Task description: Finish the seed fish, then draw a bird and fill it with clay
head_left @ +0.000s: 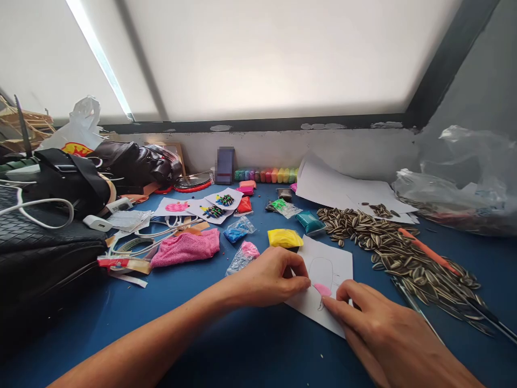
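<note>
A white sheet of paper (343,261) with a thin outline drawing lies on the blue table. Flattened pink clay (322,290) covers a small part of the drawing. My left hand (274,276) rests at the sheet's left side, thumb and forefinger brought together beside the pink clay; anything between them is hidden. From the right, my right hand (375,318) reaches over the sheet, one digit stretched out with its tip at the clay's lower edge. A yellow clay packet (285,237) sits just behind my left hand, and an opened bag with pink clay (244,255) is to its left.
Striped sunflower seeds (375,237) spread over the right side, with an orange tool (428,251) across them. Blue (238,230) and teal (310,221) clay packets lie farther back. A pink cloth (186,248), cables and a black bag (44,269) occupy the left.
</note>
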Demonstrator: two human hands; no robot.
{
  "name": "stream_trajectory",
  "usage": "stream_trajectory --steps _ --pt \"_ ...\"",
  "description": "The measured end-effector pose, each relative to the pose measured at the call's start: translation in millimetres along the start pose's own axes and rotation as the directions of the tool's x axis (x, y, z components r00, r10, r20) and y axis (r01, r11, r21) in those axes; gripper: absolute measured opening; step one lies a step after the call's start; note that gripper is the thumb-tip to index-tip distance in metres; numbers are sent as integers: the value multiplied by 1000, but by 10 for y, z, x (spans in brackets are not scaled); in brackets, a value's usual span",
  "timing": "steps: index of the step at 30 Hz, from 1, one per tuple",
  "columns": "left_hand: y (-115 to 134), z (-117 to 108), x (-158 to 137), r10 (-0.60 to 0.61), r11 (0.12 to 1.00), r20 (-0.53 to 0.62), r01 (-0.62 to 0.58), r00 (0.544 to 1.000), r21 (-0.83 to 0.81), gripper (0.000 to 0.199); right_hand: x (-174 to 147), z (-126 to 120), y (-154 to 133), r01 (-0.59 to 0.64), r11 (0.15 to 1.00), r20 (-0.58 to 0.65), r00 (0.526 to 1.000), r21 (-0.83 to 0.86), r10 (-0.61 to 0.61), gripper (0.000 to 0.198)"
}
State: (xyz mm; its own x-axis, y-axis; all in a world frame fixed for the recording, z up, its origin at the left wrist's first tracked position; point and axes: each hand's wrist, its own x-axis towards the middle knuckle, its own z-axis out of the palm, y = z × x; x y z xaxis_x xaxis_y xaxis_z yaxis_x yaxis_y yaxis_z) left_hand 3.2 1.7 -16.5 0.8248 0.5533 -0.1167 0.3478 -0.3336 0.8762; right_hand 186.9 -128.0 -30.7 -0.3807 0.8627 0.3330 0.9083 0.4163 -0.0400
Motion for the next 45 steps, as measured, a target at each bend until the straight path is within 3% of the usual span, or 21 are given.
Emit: stream_trajectory --steps 9,26,34,45 --pt "47 11 -7 6 999 -2 -5 1000 36 12 -52 44 -52 -46 996 119 992 82 36 32" --pt "41 1 -11 4 999 12 -4 1000 33 13 -88 -22 -102 42 999 120 992 33 -46 27" --pt "40 -8 -14 -1 999 14 0 1000 47 13 -60 -8 -59 56 996 -52 997 -66 -60 35" --pt "52 -5 -15 2 999 20 -3 1000 48 15 -72 46 -38 71 989 26 997 -127 -68 39"
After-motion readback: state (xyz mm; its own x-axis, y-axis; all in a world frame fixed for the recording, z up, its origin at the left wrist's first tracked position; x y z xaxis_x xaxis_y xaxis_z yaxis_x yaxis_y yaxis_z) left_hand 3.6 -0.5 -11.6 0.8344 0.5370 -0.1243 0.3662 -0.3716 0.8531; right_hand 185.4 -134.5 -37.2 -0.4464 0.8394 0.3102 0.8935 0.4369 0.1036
